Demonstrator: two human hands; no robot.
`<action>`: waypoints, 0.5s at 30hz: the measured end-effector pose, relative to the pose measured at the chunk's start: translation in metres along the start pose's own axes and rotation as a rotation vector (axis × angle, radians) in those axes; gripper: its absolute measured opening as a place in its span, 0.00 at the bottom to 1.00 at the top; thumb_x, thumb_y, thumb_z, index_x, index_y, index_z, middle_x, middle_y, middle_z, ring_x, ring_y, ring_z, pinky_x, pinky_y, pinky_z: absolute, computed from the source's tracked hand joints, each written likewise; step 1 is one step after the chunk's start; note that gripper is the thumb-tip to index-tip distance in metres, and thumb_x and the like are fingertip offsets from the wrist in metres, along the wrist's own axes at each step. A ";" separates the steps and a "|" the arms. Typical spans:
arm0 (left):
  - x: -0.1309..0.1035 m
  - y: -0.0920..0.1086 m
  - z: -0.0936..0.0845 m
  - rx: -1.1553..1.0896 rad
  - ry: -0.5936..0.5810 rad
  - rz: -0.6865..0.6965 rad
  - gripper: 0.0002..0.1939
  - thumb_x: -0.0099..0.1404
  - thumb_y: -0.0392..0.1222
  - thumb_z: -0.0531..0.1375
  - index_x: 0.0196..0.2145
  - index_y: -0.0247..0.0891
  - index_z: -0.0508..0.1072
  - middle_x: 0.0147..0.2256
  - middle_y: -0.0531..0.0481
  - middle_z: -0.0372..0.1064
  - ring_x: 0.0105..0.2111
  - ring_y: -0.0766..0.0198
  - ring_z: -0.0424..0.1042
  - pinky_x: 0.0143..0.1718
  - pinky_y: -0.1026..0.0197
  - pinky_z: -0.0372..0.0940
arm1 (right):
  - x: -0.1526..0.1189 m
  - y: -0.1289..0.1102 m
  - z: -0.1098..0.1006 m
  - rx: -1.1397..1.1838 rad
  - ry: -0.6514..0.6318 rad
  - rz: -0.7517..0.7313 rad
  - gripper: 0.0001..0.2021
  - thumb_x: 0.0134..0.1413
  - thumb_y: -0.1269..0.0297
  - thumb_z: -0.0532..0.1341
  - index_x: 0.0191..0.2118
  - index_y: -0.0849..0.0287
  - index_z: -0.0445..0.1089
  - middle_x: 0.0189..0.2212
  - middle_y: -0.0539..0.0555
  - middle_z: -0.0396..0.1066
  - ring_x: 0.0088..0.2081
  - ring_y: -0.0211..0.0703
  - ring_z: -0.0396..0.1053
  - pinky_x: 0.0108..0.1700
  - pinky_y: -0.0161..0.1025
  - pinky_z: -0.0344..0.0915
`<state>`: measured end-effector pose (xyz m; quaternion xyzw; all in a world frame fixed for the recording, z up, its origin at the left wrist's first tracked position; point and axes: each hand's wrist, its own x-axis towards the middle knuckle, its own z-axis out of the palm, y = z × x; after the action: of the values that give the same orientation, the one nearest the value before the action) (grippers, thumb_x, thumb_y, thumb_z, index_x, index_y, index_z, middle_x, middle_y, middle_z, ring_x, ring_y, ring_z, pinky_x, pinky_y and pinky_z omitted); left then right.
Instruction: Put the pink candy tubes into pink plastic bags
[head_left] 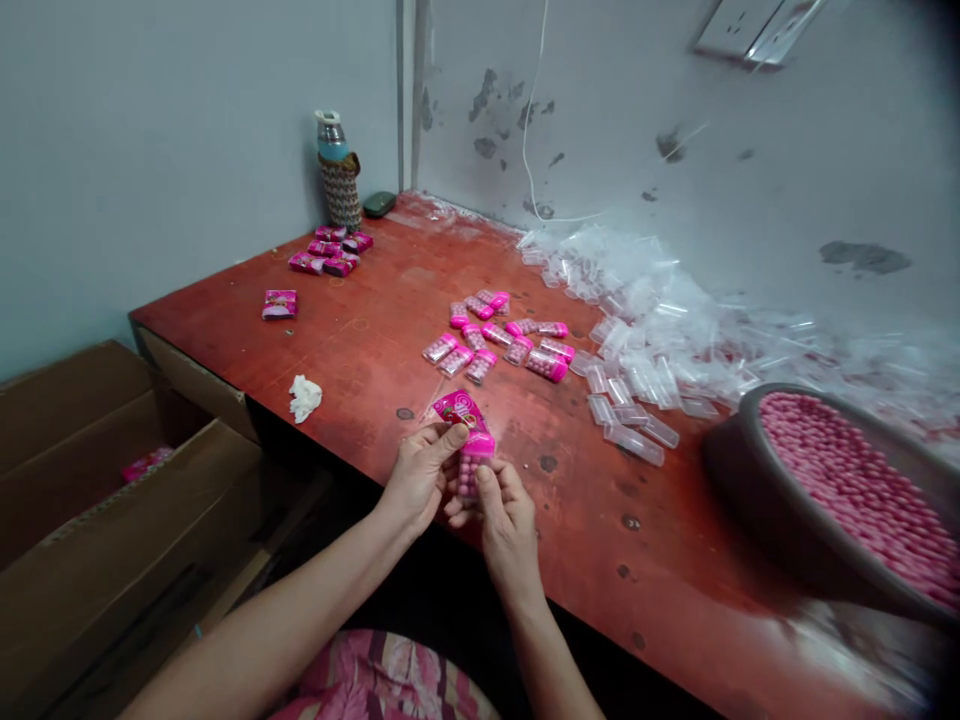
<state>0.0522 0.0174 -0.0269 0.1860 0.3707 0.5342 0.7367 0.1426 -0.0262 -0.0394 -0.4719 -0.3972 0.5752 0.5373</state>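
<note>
My right hand [514,530] grips a small clear candy box [471,478] filled with pink balls and topped by a pink cap. In my left hand [420,475], thumb and fingers are closed on a pink printed wrapper [459,403] against the capped end of that box. Whether the wrapper is attached to the box, I cannot tell. Both hands are just over the table's near edge. Beyond them lie several filled candy boxes [480,366] with pink caps. A bundle of pink printed wrappers [280,304] rests farther left, with more bundles [325,248] behind it.
Clear plastic boxes [637,350] are heaped along the wall on the red table [360,350]. A dark tub [750,500] of pink balls stands at right. A bottle [339,175] in a knitted cover and a crumpled white scrap [304,398] are leftward. Cardboard boxes [150,520] sit below left.
</note>
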 end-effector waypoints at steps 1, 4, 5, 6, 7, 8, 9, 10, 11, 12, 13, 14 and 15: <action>0.000 0.001 0.000 0.018 -0.032 -0.011 0.15 0.47 0.43 0.64 0.27 0.34 0.64 0.16 0.56 0.62 0.13 0.72 0.61 0.13 0.70 0.58 | 0.000 0.000 -0.001 -0.020 0.010 -0.018 0.10 0.55 0.57 0.52 0.35 0.59 0.61 0.22 0.47 0.66 0.19 0.33 0.66 0.20 0.30 0.66; 0.000 0.002 0.002 0.084 -0.107 -0.053 0.13 0.47 0.43 0.64 0.25 0.33 0.65 0.15 0.55 0.62 0.12 0.71 0.59 0.11 0.69 0.55 | 0.000 0.000 -0.004 -0.087 0.043 -0.059 0.10 0.54 0.57 0.53 0.36 0.59 0.61 0.24 0.48 0.66 0.20 0.34 0.66 0.21 0.31 0.66; 0.000 0.002 0.002 0.111 -0.130 -0.063 0.13 0.48 0.44 0.63 0.24 0.33 0.66 0.15 0.55 0.62 0.12 0.71 0.59 0.10 0.69 0.53 | 0.000 0.000 -0.005 -0.103 0.053 -0.067 0.10 0.54 0.57 0.53 0.36 0.58 0.61 0.24 0.48 0.66 0.21 0.34 0.67 0.21 0.31 0.67; 0.001 0.003 0.002 0.140 -0.148 -0.068 0.13 0.49 0.45 0.63 0.23 0.32 0.66 0.15 0.54 0.62 0.12 0.71 0.59 0.10 0.69 0.53 | 0.000 0.000 -0.006 -0.108 0.057 -0.069 0.10 0.54 0.57 0.53 0.36 0.58 0.61 0.23 0.48 0.66 0.21 0.34 0.67 0.22 0.31 0.67; 0.001 0.004 0.003 0.173 -0.158 -0.066 0.13 0.49 0.46 0.62 0.22 0.32 0.67 0.15 0.53 0.62 0.12 0.70 0.59 0.11 0.68 0.53 | 0.000 0.000 -0.007 -0.100 0.053 -0.067 0.10 0.54 0.57 0.53 0.35 0.59 0.61 0.23 0.48 0.66 0.20 0.34 0.67 0.21 0.31 0.66; 0.002 0.005 0.002 0.209 -0.161 -0.057 0.14 0.49 0.46 0.62 0.20 0.31 0.67 0.14 0.53 0.62 0.12 0.70 0.60 0.12 0.68 0.53 | 0.000 0.000 -0.009 -0.078 0.039 -0.060 0.10 0.54 0.57 0.53 0.35 0.59 0.61 0.22 0.48 0.66 0.20 0.33 0.66 0.21 0.31 0.66; 0.004 0.007 0.002 0.248 -0.156 -0.044 0.14 0.49 0.45 0.62 0.18 0.31 0.67 0.14 0.52 0.62 0.12 0.71 0.60 0.13 0.67 0.54 | 0.000 -0.001 -0.010 -0.045 0.013 -0.046 0.10 0.54 0.57 0.53 0.34 0.59 0.61 0.22 0.48 0.67 0.19 0.33 0.66 0.20 0.31 0.66; 0.005 0.009 0.001 0.288 -0.151 -0.031 0.15 0.49 0.45 0.62 0.16 0.31 0.67 0.13 0.52 0.62 0.12 0.71 0.60 0.13 0.67 0.54 | 0.000 -0.001 -0.011 -0.004 -0.022 -0.029 0.10 0.54 0.57 0.53 0.33 0.59 0.61 0.23 0.48 0.67 0.19 0.33 0.66 0.19 0.31 0.65; 0.007 0.011 0.001 0.327 -0.151 -0.021 0.15 0.49 0.45 0.62 0.15 0.31 0.66 0.13 0.52 0.61 0.12 0.71 0.60 0.14 0.67 0.54 | 0.001 -0.001 -0.013 0.037 -0.059 -0.012 0.10 0.54 0.57 0.53 0.33 0.59 0.61 0.23 0.48 0.68 0.18 0.33 0.65 0.18 0.30 0.64; 0.008 0.012 0.000 0.367 -0.159 -0.012 0.15 0.49 0.45 0.62 0.14 0.31 0.66 0.13 0.52 0.62 0.12 0.71 0.60 0.14 0.67 0.54 | 0.001 -0.001 -0.014 0.070 -0.091 0.003 0.10 0.55 0.57 0.52 0.33 0.59 0.61 0.23 0.48 0.68 0.17 0.33 0.65 0.17 0.30 0.63; 0.009 0.014 -0.001 0.409 -0.174 -0.005 0.15 0.49 0.45 0.63 0.15 0.31 0.67 0.13 0.52 0.62 0.12 0.71 0.60 0.14 0.67 0.54 | 0.002 -0.001 -0.015 0.089 -0.112 0.012 0.10 0.55 0.57 0.52 0.32 0.59 0.61 0.24 0.49 0.68 0.17 0.33 0.65 0.16 0.30 0.62; 0.009 0.014 -0.001 0.452 -0.190 0.003 0.14 0.49 0.44 0.63 0.15 0.31 0.68 0.14 0.51 0.63 0.13 0.70 0.61 0.15 0.67 0.55 | 0.002 -0.001 -0.016 0.088 -0.114 0.010 0.10 0.55 0.57 0.52 0.32 0.59 0.61 0.24 0.49 0.68 0.17 0.33 0.65 0.16 0.30 0.62; 0.009 0.015 -0.002 0.492 -0.207 0.014 0.13 0.48 0.44 0.63 0.17 0.31 0.70 0.15 0.51 0.64 0.14 0.69 0.62 0.16 0.67 0.57 | 0.002 -0.001 -0.017 0.064 -0.093 -0.004 0.10 0.55 0.57 0.52 0.33 0.59 0.61 0.23 0.48 0.68 0.17 0.33 0.65 0.17 0.30 0.63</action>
<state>0.0428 0.0312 -0.0217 0.4158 0.4109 0.4110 0.6996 0.1592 -0.0251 -0.0429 -0.4266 -0.4041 0.6078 0.5342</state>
